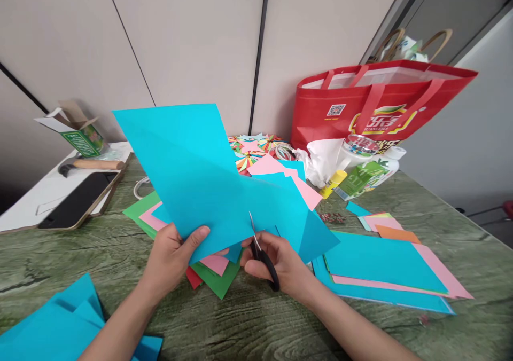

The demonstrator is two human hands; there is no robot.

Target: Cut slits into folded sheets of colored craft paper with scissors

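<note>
A large blue sheet of paper (188,163) is held up over the table by my left hand (172,254), thumb on its face and fingers behind it. My right hand (278,257) is closed round the black handles of a pair of scissors (264,262). One blade lies in front of the blue sheet, at its lower right part, where a cut runs in from the edge. Part of the sheet spreads away to the right of the blades. Beneath it lie green paper (218,281) and pink paper (216,264), mostly covered.
Stacked coloured sheets (385,259) lie at the right, more blue paper (48,329) at the front left. A phone (78,201) and a hammer (96,164) rest on a white board. Behind stand a glue stick (334,182), bottles (395,161) and a red bag (320,115).
</note>
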